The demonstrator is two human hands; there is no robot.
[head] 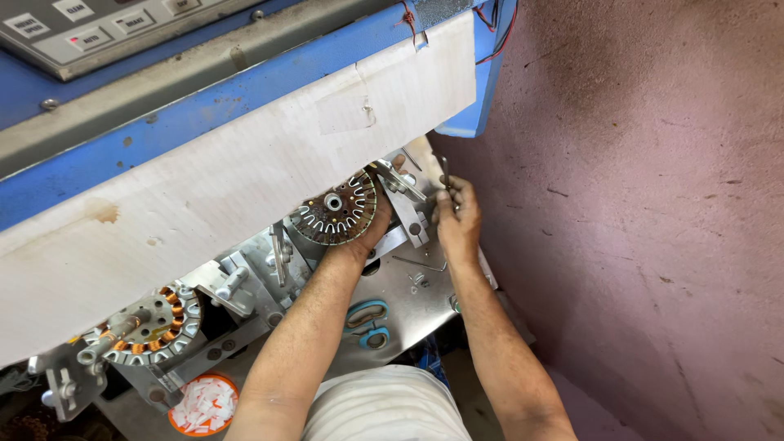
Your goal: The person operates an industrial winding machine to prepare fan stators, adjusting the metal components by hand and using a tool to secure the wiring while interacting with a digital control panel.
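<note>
Nearest, at 6 o'clock: striped shirt (384, 404), both forearms running up and away. At 7 o'clock, orange tub of white slips (204, 405); blue-handled scissors (367, 324) lie on the steel plate (408, 298) between the arms.

At 8 o'clock, wound stator (155, 322) with copper coils sits on its spindle, well apart from both hands.

Centre: left hand (371, 233) cups the lower right rim of the bare stator core (335, 208), fingers curled onto it; core face-up, bore axis toward camera. Right hand (457, 216) is just at 3 o'clock of the core, closed on a thin metal tool (446, 175) that points to 12 o'clock. A metal clamp arm (404, 200) lies between the hands. Left hand is nearer, already touching.

Far: white board (204, 188), blue machine frame (245, 90), grey control panel (90, 28) at 11 o'clock; pink floor (645, 204) at 3 o'clock.
</note>
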